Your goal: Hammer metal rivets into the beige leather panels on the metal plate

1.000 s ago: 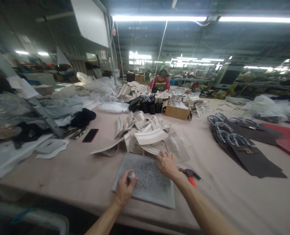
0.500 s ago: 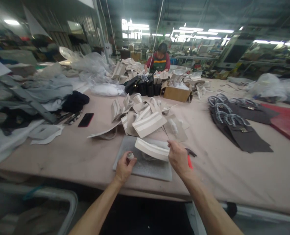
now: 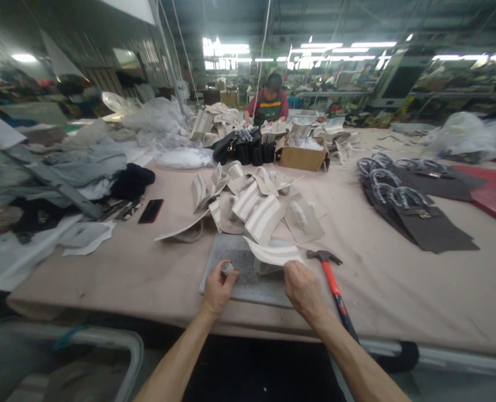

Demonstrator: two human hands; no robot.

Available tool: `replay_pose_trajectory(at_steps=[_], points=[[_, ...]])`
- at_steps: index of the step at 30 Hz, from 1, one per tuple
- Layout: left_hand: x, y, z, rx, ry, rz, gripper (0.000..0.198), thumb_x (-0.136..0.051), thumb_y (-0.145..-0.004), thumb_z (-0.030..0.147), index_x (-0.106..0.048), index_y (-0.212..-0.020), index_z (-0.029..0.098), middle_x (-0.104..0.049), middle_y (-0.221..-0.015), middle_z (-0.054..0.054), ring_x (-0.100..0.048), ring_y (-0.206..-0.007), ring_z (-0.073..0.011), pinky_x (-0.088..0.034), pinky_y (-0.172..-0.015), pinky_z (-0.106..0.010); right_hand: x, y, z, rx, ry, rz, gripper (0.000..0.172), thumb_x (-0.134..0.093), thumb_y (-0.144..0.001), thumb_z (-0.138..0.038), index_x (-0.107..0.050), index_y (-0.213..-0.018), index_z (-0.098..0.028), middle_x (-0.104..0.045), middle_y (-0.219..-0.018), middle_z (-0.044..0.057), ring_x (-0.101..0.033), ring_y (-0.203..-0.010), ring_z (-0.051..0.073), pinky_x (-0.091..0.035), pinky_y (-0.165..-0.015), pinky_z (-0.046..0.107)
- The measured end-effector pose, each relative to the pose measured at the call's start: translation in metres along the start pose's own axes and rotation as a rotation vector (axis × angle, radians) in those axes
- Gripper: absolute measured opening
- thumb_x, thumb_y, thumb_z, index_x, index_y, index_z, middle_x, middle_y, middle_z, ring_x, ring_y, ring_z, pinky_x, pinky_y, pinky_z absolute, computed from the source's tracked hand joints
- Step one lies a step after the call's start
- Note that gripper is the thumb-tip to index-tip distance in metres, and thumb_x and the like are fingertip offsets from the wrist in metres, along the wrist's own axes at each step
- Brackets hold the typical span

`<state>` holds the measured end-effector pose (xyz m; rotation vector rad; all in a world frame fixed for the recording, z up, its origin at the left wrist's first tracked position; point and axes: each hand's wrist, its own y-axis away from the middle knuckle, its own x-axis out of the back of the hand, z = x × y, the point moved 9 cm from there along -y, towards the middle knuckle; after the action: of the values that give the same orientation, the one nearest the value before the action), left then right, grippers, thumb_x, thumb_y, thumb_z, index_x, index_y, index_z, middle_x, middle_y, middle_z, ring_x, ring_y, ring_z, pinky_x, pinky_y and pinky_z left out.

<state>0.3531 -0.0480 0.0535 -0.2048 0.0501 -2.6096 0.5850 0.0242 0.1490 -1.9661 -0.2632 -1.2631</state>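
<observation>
Cream with pale stripes, a piece [image 3: 275, 254] is pinched at its lower right edge by the right hand [image 3: 304, 290], low in the frame just right of centre. From that grasp the piece spreads up and to the left. Its long axis runs across the frame, and it is curled over the near right part of a grey slab [image 3: 252, 279]. Further left, a small metal cylinder [image 3: 227, 268] is clasped upright in the fingers of the left hand [image 3: 218, 289]. Whether its foot touches the slab cannot be told. The piece's left tip is near the cylinder but apart from it, so the piece is placed between the hands, nearer the right one. Just right of the right hand a hammer [image 3: 334, 282] is laid on the table [image 3: 118, 279], head away, red handle running toward the lower right. Beyond the slab a pile [image 3: 248, 209] of like pieces is heaped.
</observation>
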Motion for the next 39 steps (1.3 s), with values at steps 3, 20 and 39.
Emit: replay_pose_trajectory(at_steps=[3, 20, 39], points=[[0.001, 0.000, -0.001, 0.000, -0.006, 0.006, 0.049, -0.069, -0.082, 0.053, -0.061, -0.114, 0.016, -0.075, -0.090, -0.008, -0.073, -0.081, -0.0223, -0.058, -0.080, -0.033, 0.033, 0.000, 0.008, -0.168, -0.096, 0.110, 0.033, -0.033, -0.103, -0.027, -0.054, -0.079, -0.021, -0.058, -0.071, 0.005, -0.053, -0.064, 0.019, -0.037, -0.063, 0.031], [-0.054, -0.014, 0.042, 0.046, 0.169, -0.231, 0.059, -0.075, -0.079, 0.044, -0.057, -0.126, 0.013, -0.076, -0.102, -0.011, -0.074, -0.091, -0.0224, -0.059, -0.084, -0.034, -0.039, 0.135, 0.032, -0.932, -0.431, -0.220, 0.042, -0.034, -0.086, -0.055, -0.049, -0.059, -0.026, -0.061, -0.059, 0.006, -0.058, -0.061, 0.023, -0.036, -0.060, 0.033], [-0.124, -0.016, 0.018, 0.128, 0.311, -0.338, 0.049, -0.082, -0.073, 0.047, -0.065, -0.106, 0.015, -0.075, -0.087, -0.007, -0.071, -0.078, -0.0188, -0.056, -0.075, -0.028, -0.002, 0.071, -0.037, -0.125, -0.319, -0.081, 0.036, -0.052, -0.098, -0.032, -0.053, -0.131, -0.018, -0.059, -0.134, 0.015, -0.056, -0.121, 0.031, -0.045, -0.102, 0.052]])
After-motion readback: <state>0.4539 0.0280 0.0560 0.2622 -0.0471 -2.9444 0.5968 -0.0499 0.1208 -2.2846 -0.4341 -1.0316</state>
